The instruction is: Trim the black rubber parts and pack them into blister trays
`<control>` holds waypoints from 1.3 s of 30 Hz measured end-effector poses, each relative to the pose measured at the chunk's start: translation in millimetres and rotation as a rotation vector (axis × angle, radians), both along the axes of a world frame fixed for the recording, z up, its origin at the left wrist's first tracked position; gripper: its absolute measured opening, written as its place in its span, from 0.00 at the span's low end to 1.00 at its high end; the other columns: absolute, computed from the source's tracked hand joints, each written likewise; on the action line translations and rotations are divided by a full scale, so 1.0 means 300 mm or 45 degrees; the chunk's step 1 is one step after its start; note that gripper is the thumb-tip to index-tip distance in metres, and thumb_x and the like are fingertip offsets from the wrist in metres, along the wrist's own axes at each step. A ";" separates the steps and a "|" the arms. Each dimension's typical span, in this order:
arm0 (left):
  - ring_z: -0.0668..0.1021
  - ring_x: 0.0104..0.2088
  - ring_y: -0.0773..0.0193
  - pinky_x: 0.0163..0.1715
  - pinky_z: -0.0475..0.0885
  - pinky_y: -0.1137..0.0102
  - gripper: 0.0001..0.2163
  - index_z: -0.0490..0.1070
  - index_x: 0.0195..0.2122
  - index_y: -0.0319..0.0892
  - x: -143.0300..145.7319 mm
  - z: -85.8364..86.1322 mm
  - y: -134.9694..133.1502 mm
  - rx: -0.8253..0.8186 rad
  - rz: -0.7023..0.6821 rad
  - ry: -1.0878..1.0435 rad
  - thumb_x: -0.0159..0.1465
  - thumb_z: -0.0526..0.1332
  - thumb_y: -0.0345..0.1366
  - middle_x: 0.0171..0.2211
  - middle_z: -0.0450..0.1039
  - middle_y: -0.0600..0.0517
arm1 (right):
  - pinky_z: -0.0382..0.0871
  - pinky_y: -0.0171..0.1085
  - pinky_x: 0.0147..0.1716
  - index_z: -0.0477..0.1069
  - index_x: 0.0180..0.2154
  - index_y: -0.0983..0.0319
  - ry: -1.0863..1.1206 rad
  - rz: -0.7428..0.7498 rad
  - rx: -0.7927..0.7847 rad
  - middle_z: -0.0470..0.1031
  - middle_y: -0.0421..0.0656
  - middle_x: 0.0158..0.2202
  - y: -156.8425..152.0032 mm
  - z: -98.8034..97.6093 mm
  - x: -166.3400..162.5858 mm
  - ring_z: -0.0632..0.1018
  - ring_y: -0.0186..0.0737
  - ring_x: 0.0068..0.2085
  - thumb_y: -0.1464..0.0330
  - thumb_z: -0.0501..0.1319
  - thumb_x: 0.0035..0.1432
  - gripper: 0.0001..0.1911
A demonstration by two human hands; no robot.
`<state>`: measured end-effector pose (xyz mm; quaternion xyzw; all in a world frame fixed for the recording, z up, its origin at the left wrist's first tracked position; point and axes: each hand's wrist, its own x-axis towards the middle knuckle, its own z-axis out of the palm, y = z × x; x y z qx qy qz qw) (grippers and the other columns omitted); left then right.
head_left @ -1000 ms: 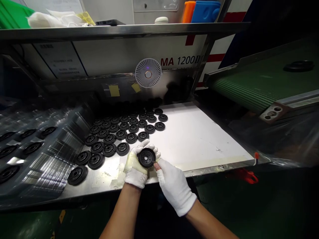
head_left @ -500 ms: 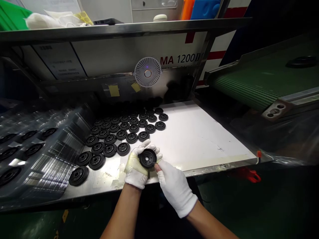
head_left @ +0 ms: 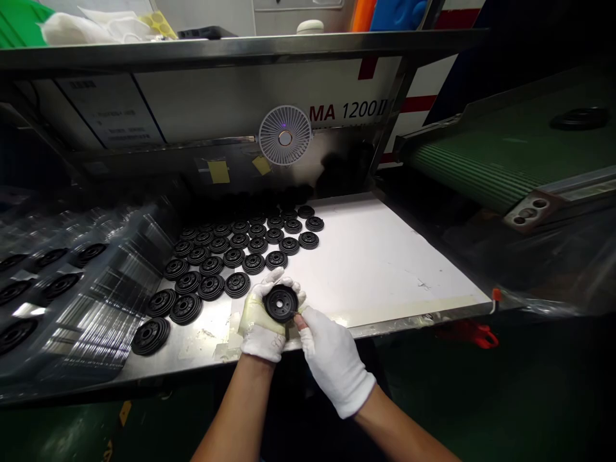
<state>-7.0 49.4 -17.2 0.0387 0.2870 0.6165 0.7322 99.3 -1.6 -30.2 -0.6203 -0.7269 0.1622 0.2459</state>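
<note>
A round black plastic wheel (head_left: 280, 303), with a small centre hole and a raised rim, lies tilted toward me in my left hand (head_left: 262, 324). That hand wears a white glove with a yellowish palm, and its fingers curl around the wheel's far side. My right hand (head_left: 332, 359), also in a white glove, meets the wheel's lower right rim. Its thumb tip is bare, and its fingers are closed in a pinch. Whatever sits in that pinch is too small to make out. Several similar black wheels (head_left: 210, 287) lie in rows to the left.
Clear plastic trays (head_left: 120, 301) are stacked at the left, with black wheels in the top one. A white sheet (head_left: 385, 256) covers the table's right part. Behind stands a small fan (head_left: 285, 135) below a metal shelf (head_left: 231, 52). A green conveyor (head_left: 481, 160) runs at the right, carrying a dark part.
Both hands and the wheel have shifted slightly left and up in the picture. The wheel stays in the left hand, with the right fingers at its rim.
</note>
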 end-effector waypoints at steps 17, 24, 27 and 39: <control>0.77 0.35 0.58 0.39 0.74 0.57 0.05 0.69 0.32 0.38 -0.023 0.033 -0.009 -0.130 0.109 -0.047 0.54 0.57 0.26 0.30 0.71 0.48 | 0.63 0.38 0.31 0.63 0.49 0.55 -0.131 -0.173 -0.103 0.73 0.41 0.38 0.073 0.058 0.211 0.74 0.41 0.34 0.62 0.62 0.49 0.25; 0.77 0.35 0.58 0.37 0.75 0.57 0.05 0.69 0.32 0.38 -0.010 0.062 -0.021 -0.143 0.047 -0.074 0.54 0.57 0.26 0.29 0.72 0.48 | 0.66 0.43 0.41 0.64 0.51 0.57 -0.033 -0.213 -0.158 0.73 0.44 0.46 0.084 0.054 0.282 0.74 0.44 0.43 0.69 0.50 0.56 0.20; 0.77 0.36 0.57 0.38 0.75 0.57 0.06 0.69 0.33 0.38 -0.012 0.065 -0.022 -0.163 0.021 -0.095 0.54 0.58 0.26 0.31 0.73 0.48 | 0.66 0.45 0.41 0.67 0.46 0.58 0.093 -0.193 -0.186 0.74 0.43 0.39 0.076 0.049 0.288 0.74 0.45 0.41 0.62 0.48 0.59 0.16; 0.77 0.42 0.54 0.43 0.73 0.53 0.08 0.71 0.37 0.38 -0.029 0.039 -0.011 -0.185 -0.004 -0.079 0.55 0.59 0.29 0.37 0.75 0.46 | 0.63 0.36 0.27 0.66 0.43 0.62 1.436 0.009 -0.734 0.69 0.42 0.29 -0.045 0.113 0.220 0.69 0.32 0.26 0.59 0.55 0.56 0.17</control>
